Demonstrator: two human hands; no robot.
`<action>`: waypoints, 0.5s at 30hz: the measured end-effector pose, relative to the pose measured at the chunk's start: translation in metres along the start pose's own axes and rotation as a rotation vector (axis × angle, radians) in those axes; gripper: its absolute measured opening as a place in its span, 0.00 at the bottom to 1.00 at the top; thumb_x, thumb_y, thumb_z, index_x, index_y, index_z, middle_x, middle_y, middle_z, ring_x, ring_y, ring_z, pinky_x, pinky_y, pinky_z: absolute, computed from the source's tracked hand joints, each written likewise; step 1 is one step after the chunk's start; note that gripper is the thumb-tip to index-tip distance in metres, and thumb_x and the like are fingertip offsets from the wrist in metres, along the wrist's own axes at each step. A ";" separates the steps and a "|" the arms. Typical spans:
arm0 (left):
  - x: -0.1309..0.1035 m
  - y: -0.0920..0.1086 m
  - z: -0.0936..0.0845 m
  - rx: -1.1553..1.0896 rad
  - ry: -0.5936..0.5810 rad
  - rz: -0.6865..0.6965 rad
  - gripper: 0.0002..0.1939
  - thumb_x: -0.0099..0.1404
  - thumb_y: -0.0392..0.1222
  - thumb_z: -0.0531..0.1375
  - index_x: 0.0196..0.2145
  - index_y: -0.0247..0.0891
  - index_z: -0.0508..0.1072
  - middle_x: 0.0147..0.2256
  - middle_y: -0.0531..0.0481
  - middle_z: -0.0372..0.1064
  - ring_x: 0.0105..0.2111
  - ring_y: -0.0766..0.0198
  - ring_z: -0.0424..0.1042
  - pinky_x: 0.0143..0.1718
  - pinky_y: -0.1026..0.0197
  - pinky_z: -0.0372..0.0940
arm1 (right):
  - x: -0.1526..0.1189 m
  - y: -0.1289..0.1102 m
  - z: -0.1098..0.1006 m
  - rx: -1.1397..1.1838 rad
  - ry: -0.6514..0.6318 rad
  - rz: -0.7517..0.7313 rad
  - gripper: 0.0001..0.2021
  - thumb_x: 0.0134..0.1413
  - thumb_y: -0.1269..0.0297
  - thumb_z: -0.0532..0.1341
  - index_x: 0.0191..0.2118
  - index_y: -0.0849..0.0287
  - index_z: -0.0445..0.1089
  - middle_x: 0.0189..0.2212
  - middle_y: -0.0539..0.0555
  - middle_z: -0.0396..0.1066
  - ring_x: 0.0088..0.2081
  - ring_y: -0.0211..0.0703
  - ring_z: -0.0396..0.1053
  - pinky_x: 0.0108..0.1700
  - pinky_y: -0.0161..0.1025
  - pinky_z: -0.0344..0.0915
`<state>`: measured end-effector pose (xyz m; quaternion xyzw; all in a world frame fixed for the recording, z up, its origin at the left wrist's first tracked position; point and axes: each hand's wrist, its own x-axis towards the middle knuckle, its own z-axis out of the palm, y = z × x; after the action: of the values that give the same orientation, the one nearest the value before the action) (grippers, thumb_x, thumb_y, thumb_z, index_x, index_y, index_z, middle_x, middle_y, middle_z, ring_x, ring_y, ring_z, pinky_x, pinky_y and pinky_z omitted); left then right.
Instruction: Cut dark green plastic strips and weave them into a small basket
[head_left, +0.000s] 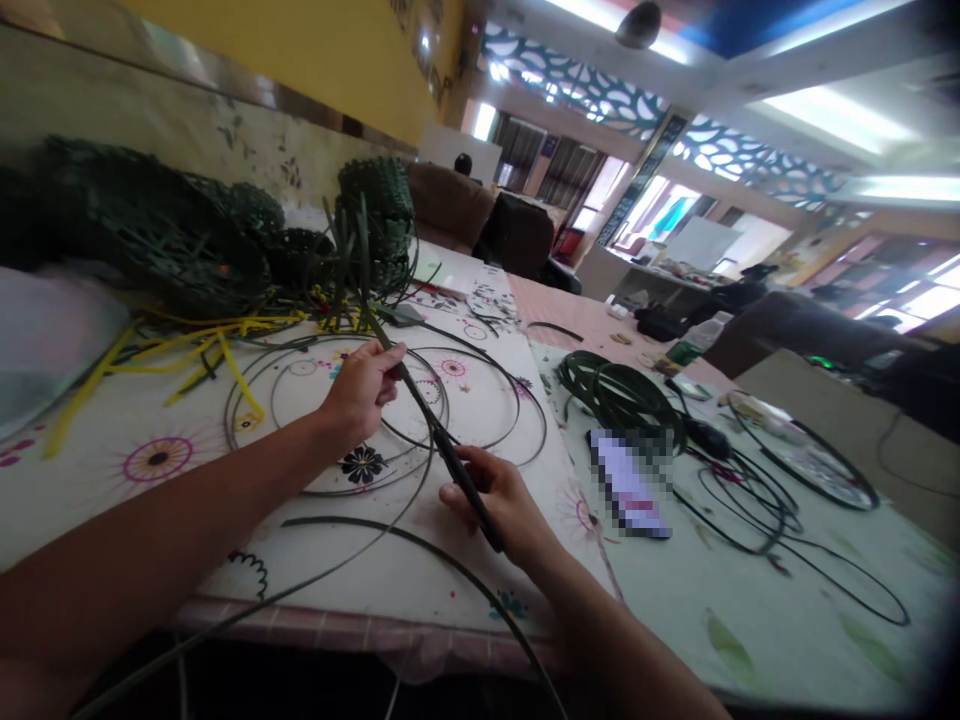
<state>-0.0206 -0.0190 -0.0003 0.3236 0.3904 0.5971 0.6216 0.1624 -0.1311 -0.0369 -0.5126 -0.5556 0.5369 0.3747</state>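
My left hand (365, 385) is closed in a pinch on a dark green flat strip (384, 335), just above the table's middle. Upward from my fingers the strip runs toward a bundle of upright green strips (352, 240). My right hand (501, 505) is closed around a slim black-handled tool (466, 485). Its far end meets the strip a little below my left hand, and I cannot make out its tip. Thin green strips lie in wide loops (517, 385) under both hands. One curved loose strip (420, 540) extends past the table's front edge.
Woven green baskets (172, 225) stand along the wall at back left, with yellow strips (225, 360) before them. To the right are a coil of green strips (622, 395), a partly pixelated purple item (626, 490), thin dark loops (757, 510) and a bottle (697, 338).
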 end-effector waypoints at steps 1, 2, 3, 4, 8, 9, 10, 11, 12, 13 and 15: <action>0.000 0.001 0.000 0.001 -0.008 -0.007 0.16 0.61 0.33 0.64 0.24 0.38 0.58 0.18 0.60 0.50 0.14 0.77 0.43 0.14 0.70 0.38 | -0.001 -0.001 0.000 0.029 -0.019 0.005 0.27 0.44 0.55 0.73 0.49 0.61 0.73 0.20 0.43 0.61 0.19 0.32 0.57 0.19 0.31 0.55; 0.001 0.003 -0.001 -0.008 -0.020 -0.007 0.16 0.60 0.33 0.64 0.24 0.38 0.58 0.18 0.60 0.50 0.14 0.77 0.44 0.14 0.70 0.38 | -0.001 -0.003 0.000 0.056 -0.038 0.009 0.27 0.45 0.54 0.72 0.50 0.61 0.72 0.20 0.43 0.61 0.18 0.31 0.57 0.19 0.31 0.55; 0.003 0.005 -0.001 -0.027 -0.034 0.000 0.15 0.60 0.33 0.64 0.24 0.37 0.59 0.19 0.59 0.51 0.14 0.77 0.45 0.14 0.71 0.39 | -0.002 -0.005 -0.001 0.079 -0.052 0.011 0.27 0.45 0.53 0.71 0.50 0.62 0.72 0.20 0.43 0.61 0.17 0.31 0.56 0.18 0.31 0.55; 0.005 0.007 -0.003 -0.053 -0.047 0.012 0.14 0.61 0.33 0.63 0.24 0.37 0.60 0.19 0.59 0.52 0.14 0.77 0.46 0.14 0.71 0.41 | -0.002 -0.007 -0.002 0.097 -0.062 0.010 0.27 0.46 0.53 0.71 0.50 0.62 0.72 0.20 0.42 0.61 0.17 0.31 0.56 0.17 0.30 0.55; 0.013 0.014 -0.007 -0.133 -0.061 0.041 0.13 0.62 0.29 0.60 0.24 0.36 0.60 0.20 0.58 0.55 0.14 0.78 0.50 0.15 0.72 0.47 | -0.003 -0.010 -0.003 0.125 -0.079 -0.005 0.26 0.46 0.53 0.71 0.49 0.63 0.72 0.20 0.43 0.62 0.16 0.30 0.56 0.16 0.30 0.55; 0.014 0.014 -0.008 -0.133 -0.065 0.043 0.14 0.62 0.28 0.59 0.23 0.36 0.60 0.20 0.58 0.55 0.14 0.78 0.51 0.15 0.72 0.48 | -0.004 -0.009 -0.003 0.128 -0.081 -0.007 0.26 0.45 0.54 0.71 0.49 0.63 0.72 0.20 0.43 0.62 0.17 0.30 0.56 0.17 0.29 0.55; 0.014 0.014 -0.007 -0.127 -0.075 0.045 0.14 0.62 0.28 0.59 0.23 0.36 0.59 0.19 0.59 0.54 0.14 0.78 0.51 0.15 0.72 0.48 | -0.004 -0.008 -0.002 0.129 -0.084 -0.008 0.27 0.45 0.54 0.72 0.49 0.64 0.72 0.20 0.43 0.62 0.17 0.30 0.57 0.17 0.29 0.55; 0.013 0.013 -0.007 -0.117 -0.087 0.051 0.15 0.62 0.28 0.59 0.23 0.36 0.58 0.19 0.59 0.54 0.14 0.77 0.51 0.15 0.72 0.49 | -0.004 -0.006 -0.001 0.131 -0.085 -0.010 0.27 0.45 0.54 0.72 0.49 0.64 0.72 0.21 0.43 0.62 0.18 0.30 0.57 0.18 0.29 0.55; 0.011 0.012 -0.006 -0.104 -0.099 0.062 0.15 0.62 0.28 0.59 0.23 0.37 0.58 0.18 0.59 0.53 0.13 0.77 0.51 0.14 0.72 0.49 | -0.004 -0.004 0.001 0.135 -0.085 -0.015 0.27 0.44 0.54 0.72 0.49 0.64 0.72 0.21 0.43 0.61 0.19 0.30 0.57 0.18 0.29 0.55; 0.009 0.011 -0.004 -0.090 -0.107 0.073 0.15 0.62 0.28 0.59 0.23 0.36 0.59 0.18 0.60 0.53 0.13 0.77 0.51 0.15 0.72 0.50 | -0.005 -0.002 0.002 0.140 -0.086 -0.019 0.28 0.44 0.54 0.73 0.49 0.64 0.72 0.21 0.43 0.61 0.19 0.30 0.57 0.19 0.29 0.55; 0.005 0.010 -0.001 -0.067 -0.103 0.098 0.14 0.64 0.28 0.58 0.23 0.36 0.59 0.18 0.60 0.54 0.14 0.77 0.52 0.15 0.72 0.53 | -0.006 0.000 0.005 0.158 -0.077 -0.024 0.29 0.44 0.53 0.72 0.49 0.65 0.72 0.21 0.43 0.61 0.20 0.30 0.56 0.19 0.29 0.55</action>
<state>-0.0266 -0.0138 0.0070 0.3518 0.3213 0.6220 0.6214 0.1590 -0.1375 -0.0366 -0.4536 -0.5316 0.5939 0.3986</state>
